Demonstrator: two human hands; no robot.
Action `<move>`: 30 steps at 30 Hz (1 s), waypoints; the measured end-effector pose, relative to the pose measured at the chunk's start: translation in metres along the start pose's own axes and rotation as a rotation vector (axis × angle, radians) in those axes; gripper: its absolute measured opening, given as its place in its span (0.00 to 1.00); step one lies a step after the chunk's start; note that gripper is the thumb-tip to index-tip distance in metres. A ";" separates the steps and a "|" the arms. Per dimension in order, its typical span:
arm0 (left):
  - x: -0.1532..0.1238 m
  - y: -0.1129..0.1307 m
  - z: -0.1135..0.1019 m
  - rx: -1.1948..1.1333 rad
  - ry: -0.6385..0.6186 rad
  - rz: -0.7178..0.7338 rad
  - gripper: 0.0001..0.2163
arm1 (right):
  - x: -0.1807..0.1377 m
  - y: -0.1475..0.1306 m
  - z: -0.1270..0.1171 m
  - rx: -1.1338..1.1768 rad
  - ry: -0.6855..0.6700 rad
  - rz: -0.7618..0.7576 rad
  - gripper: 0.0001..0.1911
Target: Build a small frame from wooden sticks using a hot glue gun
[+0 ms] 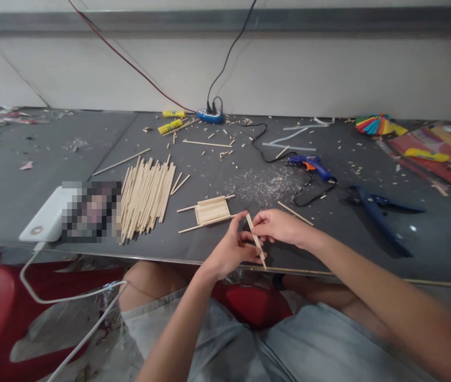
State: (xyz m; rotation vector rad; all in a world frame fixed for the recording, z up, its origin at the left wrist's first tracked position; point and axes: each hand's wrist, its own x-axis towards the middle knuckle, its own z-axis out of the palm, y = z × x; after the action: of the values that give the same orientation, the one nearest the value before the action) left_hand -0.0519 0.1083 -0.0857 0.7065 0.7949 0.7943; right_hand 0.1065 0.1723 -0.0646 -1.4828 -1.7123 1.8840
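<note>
My left hand (231, 249) and my right hand (279, 227) meet over the near edge of the dark table (70, 159). Both pinch one thin wooden stick (256, 240), which slants from upper left to lower right between them. Just beyond the hands lies a small flat raft of glued sticks (211, 210) with longer sticks poking out at its sides. Left of it sits a pile of loose wooden sticks (146, 196). A single stick (295, 213) lies right of my right hand.
A blue glue gun (313, 165) with a black cord lies at the middle right, dark blue cutters (380, 212) further right. A power strip (210, 115), yellow glue tubes (171, 126), coloured papers (374, 124) line the back. A white power bank (46, 217) sits at left.
</note>
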 end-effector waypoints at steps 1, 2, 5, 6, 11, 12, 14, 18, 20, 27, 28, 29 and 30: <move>0.000 0.000 0.000 -0.001 0.000 -0.001 0.41 | 0.000 0.000 0.000 -0.001 -0.002 -0.001 0.02; 0.000 0.000 0.000 -0.001 -0.001 -0.002 0.41 | 0.000 0.000 0.000 -0.003 -0.002 -0.002 0.02; 0.000 0.000 0.000 0.005 -0.002 -0.005 0.41 | -0.001 0.001 0.000 -0.011 0.011 -0.010 0.03; 0.000 0.000 0.000 0.010 -0.001 -0.003 0.41 | -0.001 0.002 0.000 -0.013 0.017 -0.015 0.04; -0.001 -0.002 0.003 0.005 0.015 0.044 0.39 | -0.006 -0.001 0.001 -0.001 0.053 -0.057 0.06; -0.002 -0.002 0.004 0.002 0.027 0.052 0.36 | -0.007 -0.003 0.001 0.014 0.064 -0.072 0.07; -0.004 -0.003 0.007 0.009 0.047 0.068 0.27 | -0.011 -0.007 0.001 0.060 0.091 -0.111 0.09; -0.006 -0.003 0.019 0.068 0.089 0.091 0.14 | -0.021 -0.012 -0.001 0.137 0.187 -0.247 0.11; -0.006 -0.002 0.025 0.079 0.185 0.122 0.13 | -0.026 -0.012 -0.002 0.144 0.256 -0.312 0.11; -0.009 0.014 0.031 -0.009 0.392 0.190 0.11 | -0.049 -0.001 -0.004 0.298 0.377 -0.350 0.07; -0.011 0.018 0.032 -0.025 0.385 0.187 0.11 | -0.053 0.002 -0.003 0.323 0.379 -0.344 0.06; -0.013 0.021 0.033 -0.041 0.378 0.186 0.11 | -0.056 0.006 -0.002 0.342 0.369 -0.336 0.07; -0.015 0.023 0.035 -0.056 0.373 0.188 0.10 | -0.059 0.009 0.000 0.347 0.350 -0.320 0.07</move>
State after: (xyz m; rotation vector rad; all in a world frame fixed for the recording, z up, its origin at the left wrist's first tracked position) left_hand -0.0379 0.0998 -0.0448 0.5954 1.0463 1.1355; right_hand 0.1386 0.1280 -0.0410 -1.2295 -1.2949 1.5495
